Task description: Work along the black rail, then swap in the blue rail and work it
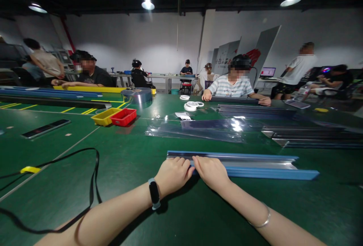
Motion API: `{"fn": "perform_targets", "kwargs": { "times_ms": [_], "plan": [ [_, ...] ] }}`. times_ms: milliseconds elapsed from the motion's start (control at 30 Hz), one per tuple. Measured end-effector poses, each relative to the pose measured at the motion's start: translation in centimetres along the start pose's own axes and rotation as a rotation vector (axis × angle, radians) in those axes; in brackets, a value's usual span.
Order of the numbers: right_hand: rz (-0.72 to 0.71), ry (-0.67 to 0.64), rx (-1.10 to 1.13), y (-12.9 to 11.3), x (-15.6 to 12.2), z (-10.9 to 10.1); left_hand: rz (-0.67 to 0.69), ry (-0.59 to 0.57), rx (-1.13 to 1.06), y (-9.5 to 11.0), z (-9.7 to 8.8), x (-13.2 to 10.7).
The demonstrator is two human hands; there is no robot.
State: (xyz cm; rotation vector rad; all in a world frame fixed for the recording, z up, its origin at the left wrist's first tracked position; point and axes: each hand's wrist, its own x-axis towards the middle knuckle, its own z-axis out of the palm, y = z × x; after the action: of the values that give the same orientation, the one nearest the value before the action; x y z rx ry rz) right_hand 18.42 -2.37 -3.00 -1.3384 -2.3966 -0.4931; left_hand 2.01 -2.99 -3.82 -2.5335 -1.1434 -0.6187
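Observation:
A blue channel-shaped profile (269,172) with a pale silvery inside lies lengthwise on the green table in front of me. My left hand (173,175) is closed over its left end, fingers curled into the channel and thumb toward the right hand. Just beside it, my right hand (211,172) is closed over the near wall of the same profile. The two thumbs almost meet. Most of my fingertips are hidden inside the channel. The right part of the profile extends beyond my hands, uncovered.
Beyond the profile lie clear plastic strips (195,132), white tape rolls (193,105) and dark profiles (314,136). Yellow (106,116) and red (123,117) bins stand left, near a phone (47,128). A black strap (95,174) loops by my left arm. A co-worker (233,81) sits opposite.

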Motion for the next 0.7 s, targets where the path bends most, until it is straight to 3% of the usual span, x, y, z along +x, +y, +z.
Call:
{"fn": "perform_targets", "kwargs": {
  "times_ms": [700],
  "plan": [
    [0.067, -0.028, 0.010, -0.24, -0.02, -0.04, 0.010, -0.010, 0.024, -0.14, 0.28, -0.07]
  ]
}}
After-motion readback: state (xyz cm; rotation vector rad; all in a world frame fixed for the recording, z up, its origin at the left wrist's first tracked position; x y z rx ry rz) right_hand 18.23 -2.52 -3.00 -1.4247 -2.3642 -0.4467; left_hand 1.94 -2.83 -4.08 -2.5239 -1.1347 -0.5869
